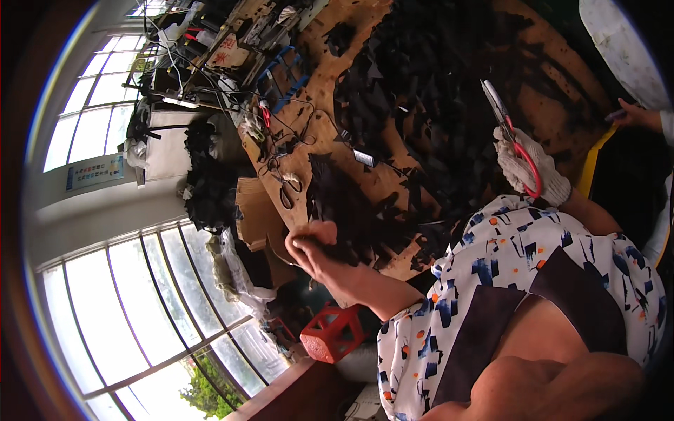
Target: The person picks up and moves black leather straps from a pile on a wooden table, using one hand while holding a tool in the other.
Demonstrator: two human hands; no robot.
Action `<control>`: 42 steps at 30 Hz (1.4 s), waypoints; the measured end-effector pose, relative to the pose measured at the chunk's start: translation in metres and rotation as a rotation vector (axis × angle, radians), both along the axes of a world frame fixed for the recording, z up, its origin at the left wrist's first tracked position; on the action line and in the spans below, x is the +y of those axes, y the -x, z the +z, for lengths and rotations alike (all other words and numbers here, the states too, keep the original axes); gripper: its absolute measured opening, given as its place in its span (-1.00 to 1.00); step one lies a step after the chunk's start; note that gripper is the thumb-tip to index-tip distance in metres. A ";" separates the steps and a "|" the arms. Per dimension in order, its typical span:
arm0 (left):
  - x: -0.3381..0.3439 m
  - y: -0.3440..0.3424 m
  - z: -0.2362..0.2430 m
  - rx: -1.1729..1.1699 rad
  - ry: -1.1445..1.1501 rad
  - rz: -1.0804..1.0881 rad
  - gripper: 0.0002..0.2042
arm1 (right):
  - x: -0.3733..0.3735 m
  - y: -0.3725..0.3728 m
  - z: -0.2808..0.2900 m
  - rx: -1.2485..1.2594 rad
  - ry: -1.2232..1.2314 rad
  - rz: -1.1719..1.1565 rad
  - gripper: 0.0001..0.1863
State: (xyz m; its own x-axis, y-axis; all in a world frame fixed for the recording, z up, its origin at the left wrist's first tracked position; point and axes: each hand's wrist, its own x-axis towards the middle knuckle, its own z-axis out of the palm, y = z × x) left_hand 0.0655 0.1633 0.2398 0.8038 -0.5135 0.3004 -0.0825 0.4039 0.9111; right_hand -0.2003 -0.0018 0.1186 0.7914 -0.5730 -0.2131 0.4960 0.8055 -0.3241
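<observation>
My right hand (pixel 526 165), in a white knitted glove, grips a pair of scissors (pixel 523 160) with red handles. Their metal blades point up and away over a heap of black fabric scraps (pixel 442 84). At the near left edge of the wooden table (pixel 319 151) is my bare left hand (pixel 314 249), its fingers folded together. What they hold, if anything, is hidden. Beside that hand lies a dark fabric piece (pixel 337 189). Black-handled snips (pixel 288 191) rest on the table just beyond it.
A small white-labelled object (pixel 364 158) with a cord lies among loose cables. Tools and a blue frame (pixel 283 77) crowd the far left. Below the left forearm stands a red plastic stool (pixel 330 333), near a cardboard box (pixel 253 214). Another person's hand (pixel 635 116) is at far right.
</observation>
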 end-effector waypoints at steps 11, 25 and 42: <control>-0.161 -0.001 -0.203 0.203 -0.884 -0.435 -0.66 | 0.007 0.004 0.005 0.242 0.049 -0.074 -0.78; -0.156 0.010 -0.183 -0.171 -0.686 -0.158 -0.74 | 0.006 0.003 0.002 0.242 -0.076 -0.105 -0.79; -0.109 0.073 -0.104 0.284 -0.601 -0.696 -0.89 | 0.009 0.014 -0.019 0.624 1.007 0.181 -0.72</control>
State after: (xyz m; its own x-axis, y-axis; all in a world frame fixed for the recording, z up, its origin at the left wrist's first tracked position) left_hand -0.0073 0.0543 0.1355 0.2627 -0.9076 -0.3275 0.2545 -0.2622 0.9309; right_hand -0.2143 0.0073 0.0995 0.7972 -0.5939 -0.1089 -0.0655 0.0942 -0.9934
